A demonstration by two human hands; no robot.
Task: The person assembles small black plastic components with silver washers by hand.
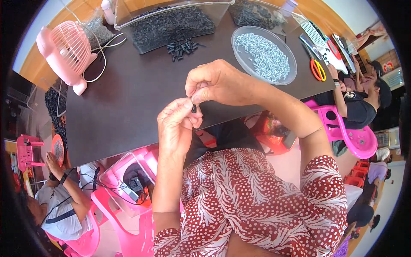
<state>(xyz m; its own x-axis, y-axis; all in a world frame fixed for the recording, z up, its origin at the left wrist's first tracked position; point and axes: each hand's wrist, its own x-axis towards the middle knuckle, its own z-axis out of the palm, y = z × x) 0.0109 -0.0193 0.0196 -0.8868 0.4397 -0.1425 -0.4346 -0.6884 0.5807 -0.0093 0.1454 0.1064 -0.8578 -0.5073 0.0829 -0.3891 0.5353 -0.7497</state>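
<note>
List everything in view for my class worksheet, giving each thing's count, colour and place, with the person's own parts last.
Table: one, dark brown, across the middle
Fan: one, pink, table's left side
Clear bins: two, transparent, far edge, holding black pieces
Loose black pieces: uncounted pile, black, before the larger bin
Round tray: one, translucent, right of centre
Small metal pieces: too many to count, silvery, in the tray
Scissors: at least one pair, orange-and-yellow handles, table's right
Chairs: several, pink, both sides
Co-workers: at least two, pale and black tops, left and right
Small black piece: one, black, at the left fingertips
Patterned garment: one, red and white, lower middle
Left hand: one, bare, centre
Right hand: one, bare, above the piece, fingers pinched
</note>
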